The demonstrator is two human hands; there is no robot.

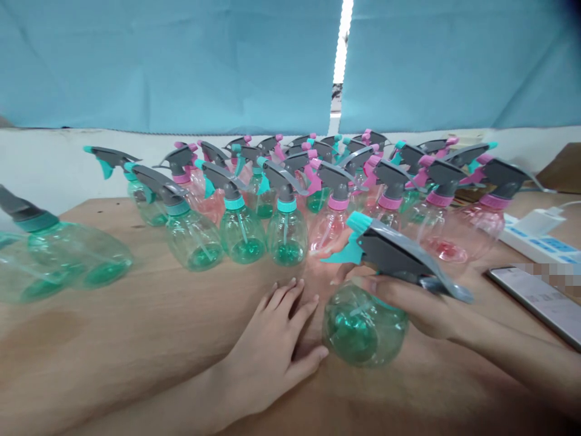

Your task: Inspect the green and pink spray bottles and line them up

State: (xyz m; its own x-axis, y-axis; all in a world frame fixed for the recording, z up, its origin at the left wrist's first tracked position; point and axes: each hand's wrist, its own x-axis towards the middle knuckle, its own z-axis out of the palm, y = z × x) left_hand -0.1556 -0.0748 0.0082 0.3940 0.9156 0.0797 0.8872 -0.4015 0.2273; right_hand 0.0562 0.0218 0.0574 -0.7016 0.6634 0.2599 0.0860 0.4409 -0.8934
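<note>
My right hand (399, 297) is wrapped round the neck of a green spray bottle (363, 330), which tilts with its grey head and turquoise nozzle pointing left. Part of that hand is hidden behind the bottle. To its left, my left hand (276, 339) lies on the wooden table (149, 327) with fingers spread and nothing in it. Just beyond my fingertips stand a green spray bottle with a turquoise collar (287, 239) and a pink one (330, 224).
Rows of several green and pink spray bottles fill the back of the table. More green bottles (82, 260) stand at the left edge. At right lie a phone (540, 303) and a white power strip (540, 239) with a plug. A blue cloth (181, 66) hangs behind.
</note>
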